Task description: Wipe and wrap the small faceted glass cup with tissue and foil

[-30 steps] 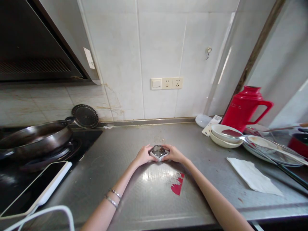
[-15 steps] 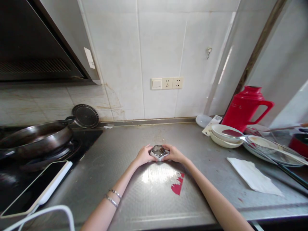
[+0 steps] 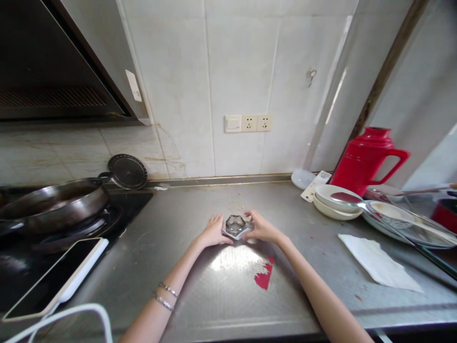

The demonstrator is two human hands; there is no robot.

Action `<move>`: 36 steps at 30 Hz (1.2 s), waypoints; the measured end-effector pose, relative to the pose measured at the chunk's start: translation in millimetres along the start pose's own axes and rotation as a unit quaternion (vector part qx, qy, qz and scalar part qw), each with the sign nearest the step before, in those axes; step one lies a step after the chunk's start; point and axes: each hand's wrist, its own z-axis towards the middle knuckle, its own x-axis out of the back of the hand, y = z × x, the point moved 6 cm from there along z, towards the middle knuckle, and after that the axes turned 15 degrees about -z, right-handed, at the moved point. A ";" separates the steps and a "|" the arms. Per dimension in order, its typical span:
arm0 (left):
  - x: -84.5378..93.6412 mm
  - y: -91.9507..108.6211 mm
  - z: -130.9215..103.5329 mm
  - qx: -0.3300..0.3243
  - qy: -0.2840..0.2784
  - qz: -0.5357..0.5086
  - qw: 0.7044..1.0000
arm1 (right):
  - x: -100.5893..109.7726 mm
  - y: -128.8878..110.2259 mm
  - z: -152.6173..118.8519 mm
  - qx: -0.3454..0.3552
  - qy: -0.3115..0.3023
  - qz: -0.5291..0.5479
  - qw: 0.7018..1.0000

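Observation:
Between my two hands a hexagonal clear glass ashtray [image 3: 235, 226] sits on the steel counter, its round hollow facing up. At its left edge is my left hand [image 3: 213, 232], fingers stretched forward and thumb along the near side. My right hand [image 3: 263, 227] curves round the right side with thumb and forefinger spread apart, the thumb close against the glass; whether it touches, I cannot tell. Neither hand appears to be gripping the ashtray. Closer to me, a torn red scrap [image 3: 263, 276] lies flat by my right forearm.
On the left, a metal pan [image 3: 67, 209] stands on the black stove, with a phone [image 3: 53, 281] at the front and a white cable [image 3: 82, 308]. To the right are a white napkin [image 3: 378, 262], stacked bowls [image 3: 337, 209], plates, and a red thermos [image 3: 367, 157].
Both hands have loosened from the ashtray. My right thumb and forefinger have spread apart, and my left fingers have straightened. More of the glass shows now.

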 end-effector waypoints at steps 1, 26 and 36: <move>2.0 -3.1 -0.5 0.020 -0.003 0.008 1.000 | 4.4 1.4 -1.1 -0.004 0.001 -0.011 1.000; 45.2 -8.9 -6.7 0.028 0.023 -0.006 0.999 | 18.3 -28.8 -2.5 0.019 -0.086 0.211 0.974; 70.6 34.4 -29.1 -0.210 0.356 -0.088 0.906 | 36.7 -9.5 0.0 -0.127 0.129 0.388 0.904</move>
